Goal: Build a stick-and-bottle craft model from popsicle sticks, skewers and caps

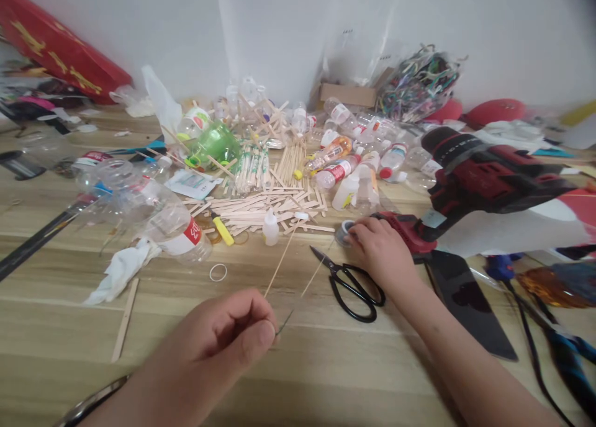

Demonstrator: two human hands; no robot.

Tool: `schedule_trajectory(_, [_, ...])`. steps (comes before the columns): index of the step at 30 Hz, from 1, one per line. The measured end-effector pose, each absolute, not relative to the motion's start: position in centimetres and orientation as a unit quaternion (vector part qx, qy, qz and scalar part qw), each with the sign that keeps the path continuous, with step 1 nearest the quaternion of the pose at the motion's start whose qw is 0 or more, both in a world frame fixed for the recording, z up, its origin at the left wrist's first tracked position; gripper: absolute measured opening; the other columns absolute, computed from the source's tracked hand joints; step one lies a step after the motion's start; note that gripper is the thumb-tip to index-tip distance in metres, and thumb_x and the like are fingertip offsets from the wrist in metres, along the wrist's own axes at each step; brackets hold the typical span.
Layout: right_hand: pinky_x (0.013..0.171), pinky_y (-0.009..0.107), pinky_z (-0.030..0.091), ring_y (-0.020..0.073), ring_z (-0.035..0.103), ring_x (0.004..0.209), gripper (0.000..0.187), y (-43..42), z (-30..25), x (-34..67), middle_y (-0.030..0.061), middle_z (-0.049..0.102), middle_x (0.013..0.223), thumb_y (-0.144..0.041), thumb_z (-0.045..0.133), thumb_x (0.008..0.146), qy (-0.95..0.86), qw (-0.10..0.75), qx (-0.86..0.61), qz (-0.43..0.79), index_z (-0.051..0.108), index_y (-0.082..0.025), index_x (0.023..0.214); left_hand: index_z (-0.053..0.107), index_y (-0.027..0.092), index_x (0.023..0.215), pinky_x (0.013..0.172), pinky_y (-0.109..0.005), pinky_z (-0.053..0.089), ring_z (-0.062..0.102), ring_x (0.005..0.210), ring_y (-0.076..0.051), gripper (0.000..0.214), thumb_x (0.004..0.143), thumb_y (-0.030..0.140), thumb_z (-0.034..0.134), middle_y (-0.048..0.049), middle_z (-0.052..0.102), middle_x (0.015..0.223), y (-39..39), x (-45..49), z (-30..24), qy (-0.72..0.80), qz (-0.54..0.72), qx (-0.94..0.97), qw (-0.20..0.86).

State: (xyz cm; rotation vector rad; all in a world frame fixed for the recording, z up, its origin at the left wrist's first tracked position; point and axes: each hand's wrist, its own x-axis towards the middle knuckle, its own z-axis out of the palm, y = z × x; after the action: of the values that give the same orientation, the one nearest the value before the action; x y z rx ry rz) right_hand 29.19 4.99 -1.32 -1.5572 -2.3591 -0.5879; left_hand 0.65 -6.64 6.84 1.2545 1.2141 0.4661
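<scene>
My left hand (223,343) is low in the middle of the view, fingers pinched together on a thin wooden skewer (279,264) that points away toward the stick pile. My right hand (377,250) reaches forward over the wooden floor (326,377), fingertips closed on a small round roll, perhaps tape (343,233). Black scissors (351,284) lie just left of my right wrist. A second skewer (314,277) lies beside them.
A pile of flat craft sticks (261,206) and several plastic bottles (335,169) fill the middle back. A red and black power drill (479,179) lies right, a small glue bottle (270,227) and rubber band (218,272) left of centre. A crumpled tissue (121,272) lies left.
</scene>
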Motion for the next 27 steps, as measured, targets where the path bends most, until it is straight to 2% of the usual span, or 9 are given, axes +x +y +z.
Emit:
schedule_trajectory(2, [0.077, 0.039, 0.05, 0.0283, 0.058, 0.089, 0.02, 5.1, -1.2, 29.7, 0.0172, 0.064, 0.101, -0.011, 0.049, 0.088, -0.806, 0.119, -0.542, -0.207, 0.068, -0.009, 0.092, 0.049, 0.021, 0.072, 0.047, -0.02, 0.024, 0.027, 0.053, -0.01, 0.036, 0.086, 0.055, 0.05, 0.0057, 0.035, 0.06, -6.9, 0.4, 6.8, 0.525, 0.21, 0.536, 0.626])
schedule_trajectory(6, [0.08, 0.046, 0.05, 0.0338, 0.057, 0.099, 0.037, 4.0, -0.1, 29.8, 0.0264, 0.056, 0.122, -0.004, 0.042, 0.084, -0.778, 0.164, -0.56, -0.234, 0.061, -0.002, 0.116, 0.049, 0.021, 0.071, 0.046, -0.02, 0.022, 0.025, 0.051, -0.009, 0.033, 0.087, 0.051, 0.051, 0.0065, 0.033, 0.057, -6.8, 0.1, 6.7, 0.523, 0.223, 0.534, 0.626])
schedule_trajectory(8, [0.085, 0.046, 0.049, 0.0319, 0.058, 0.102, 0.033, 2.6, 1.0, 28.7, 0.0225, 0.06, 0.117, -0.01, 0.044, 0.088, -0.799, 0.248, -0.519, -0.177, 0.061, -0.005, 0.115, 0.049, 0.021, 0.071, 0.045, -0.02, 0.021, 0.024, 0.05, -0.009, 0.031, 0.086, 0.048, 0.052, 0.007, 0.032, 0.056, -6.6, 0.3, 6.7, 0.524, 0.22, 0.534, 0.626])
schedule_trajectory(11, [0.084, 0.034, 0.051, 0.0217, 0.062, 0.097, 0.021, -0.2, 3.1, 25.8, 0.0101, 0.068, 0.102, -0.022, 0.049, 0.093, -0.842, 0.32, -0.433, 0.034, 0.063, -0.016, 0.108, 0.05, 0.021, 0.072, 0.045, -0.019, 0.021, 0.025, 0.05, -0.009, 0.029, 0.086, 0.047, 0.053, 0.0073, 0.033, 0.057, -6.4, 0.5, 6.6, 0.52, 0.216, 0.533, 0.632])
schedule_trajectory(14, [0.082, 0.024, 0.05, 0.0155, 0.063, 0.099, 0.023, -2.9, 4.6, 23.0, 0.006, 0.067, 0.108, -0.029, 0.053, 0.094, -0.847, 0.301, -0.351, 0.262, 0.06, -0.02, 0.114, 0.051, 0.021, 0.074, 0.045, -0.019, 0.02, 0.026, 0.05, -0.008, 0.029, 0.087, 0.047, 0.052, 0.0073, 0.035, 0.058, -6.4, 0.5, 6.5, 0.512, 0.217, 0.541, 0.631])
schedule_trajectory(16, [0.074, 0.018, 0.049, 0.0103, 0.065, 0.085, 0.015, -4.1, 4.9, 21.9, 0.0008, 0.069, 0.093, -0.026, 0.054, 0.093, -0.829, 0.276, -0.332, 0.355, 0.063, -0.022, 0.106, 0.051, 0.021, 0.075, 0.045, -0.02, 0.021, 0.025, 0.05, -0.008, 0.03, 0.088, 0.048, 0.051, 0.0075, 0.034, 0.058, -6.6, 0.4, 6.3, 0.51, 0.218, 0.547, 0.627])
schedule_trajectory(17, [0.067, 0.016, 0.048, 0.0084, 0.063, 0.075, 0.012, -4.6, 5.0, 21.6, -0.0013, 0.068, 0.083, -0.025, 0.053, 0.094, -0.818, 0.27, -0.338, 0.379, 0.064, -0.021, 0.096, 0.051, 0.021, 0.075, 0.045, -0.02, 0.021, 0.026, 0.051, -0.009, 0.03, 0.088, 0.048, 0.05, 0.0076, 0.034, 0.058, -6.6, 0.3, 6.2, 0.511, 0.218, 0.552, 0.622])
schedule_trajectory(20, [0.052, 0.015, 0.04, 0.0066, 0.053, 0.056, 0.023, -5.1, 4.9, 21.5, -0.0037, 0.059, 0.062, -0.023, 0.048, 0.094, -0.79, 0.276, -0.387, 0.386, 0.061, -0.019, 0.076, 0.052, 0.021, 0.076, 0.049, -0.02, 0.025, 0.03, 0.055, -0.009, 0.029, 0.088, 0.047, 0.05, 0.0069, 0.038, 0.061, -6.6, -0.1, 5.9, 0.517, 0.206, 0.569, 0.605])
schedule_trajectory(27, [0.045, 0.019, 0.034, 0.0088, 0.045, 0.051, 0.029, -4.6, 4.5, 22.8, -0.0022, 0.052, 0.055, -0.031, 0.047, 0.092, -0.755, 0.265, -0.463, 0.381, 0.062, -0.018, 0.071, 0.053, 0.02, 0.076, 0.052, -0.022, 0.028, 0.035, 0.057, -0.01, 0.029, 0.087, 0.046, 0.049, 0.0062, 0.042, 0.063, -5.9, -0.6, 5.4, 0.547, 0.171, 0.587, 0.572])
